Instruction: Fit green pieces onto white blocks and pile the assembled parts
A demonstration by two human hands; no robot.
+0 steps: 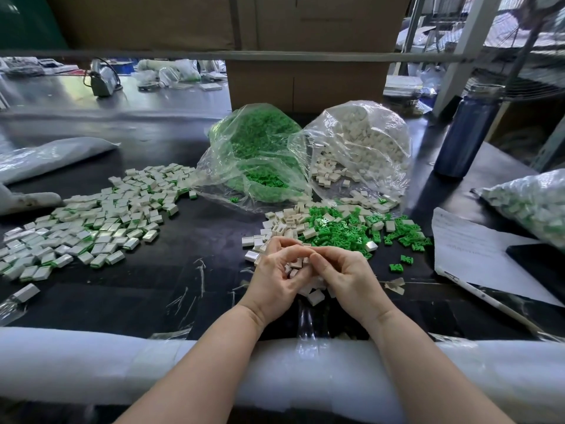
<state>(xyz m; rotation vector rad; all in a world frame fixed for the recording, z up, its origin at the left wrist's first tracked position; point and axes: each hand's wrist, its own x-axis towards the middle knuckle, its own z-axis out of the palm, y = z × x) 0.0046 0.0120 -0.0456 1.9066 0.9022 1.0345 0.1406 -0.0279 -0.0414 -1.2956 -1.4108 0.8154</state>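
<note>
A dark tabletop [195,240] carries a wide spread of assembled parts [91,221] on the left, loose green pieces [351,231] and white blocks [281,224] mixed at centre, two open clear bags [360,148] beyond them, a blue bottle [464,133] far right, and a paper sheet [477,249] near right.

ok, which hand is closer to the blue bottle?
Right. The right hand sits toward the blue bottle, which stands far right at the back; the left hand is beside it, farther away.
</note>
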